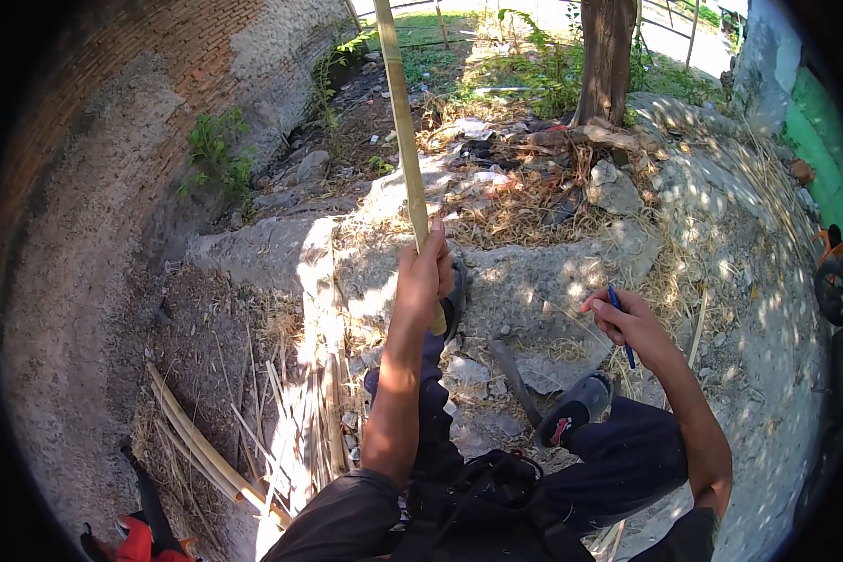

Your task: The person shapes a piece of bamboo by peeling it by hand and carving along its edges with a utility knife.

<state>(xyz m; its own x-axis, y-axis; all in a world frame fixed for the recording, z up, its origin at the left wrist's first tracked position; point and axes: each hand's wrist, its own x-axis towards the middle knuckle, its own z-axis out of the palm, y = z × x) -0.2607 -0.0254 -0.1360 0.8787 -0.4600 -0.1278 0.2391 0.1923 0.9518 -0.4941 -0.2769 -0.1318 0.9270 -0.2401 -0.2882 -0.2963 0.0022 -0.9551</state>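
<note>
My left hand (425,273) is closed round a long, pale bamboo strip (404,126). The strip rises almost upright, leaning slightly left, and runs past the top of the view; a short piece of it shows below my fist. Off to the right, my right hand (626,321) holds a slim blue pen (620,314) between curled fingers, apart from the strip. Below and between my hands, a dark flat bar (515,382) lies on the stony ground beside my shoe (579,406).
Thin bamboo slivers (311,417) and curved bamboo lengths (193,433) lie at lower left, near a red and black object (145,539). A brick wall (112,187) bounds the left. Ahead are a rough stone ledge (534,281), dry litter and a tree trunk (605,66).
</note>
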